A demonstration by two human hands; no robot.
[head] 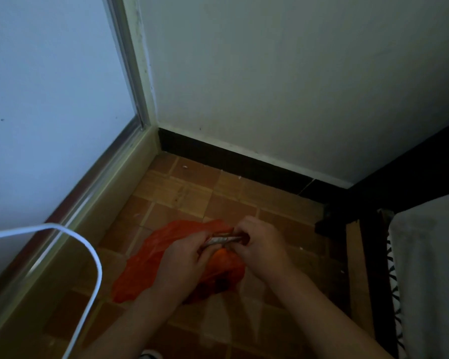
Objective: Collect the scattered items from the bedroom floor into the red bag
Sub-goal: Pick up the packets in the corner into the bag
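The red bag, a crumpled thin plastic one, lies on the brown tiled floor in a room corner. Above it both my hands hold one small flat item, silvery with printing, like a wrapper or packet. My left hand grips its left end with curled fingers. My right hand pinches its right end. The item sits over the bag's middle; whether the bag's mouth is open there I cannot tell.
A glass door with a metal frame runs along the left. A white wall with a black skirting closes the back. A dark bed frame with pale bedding stands right. A white cable loops close to the camera.
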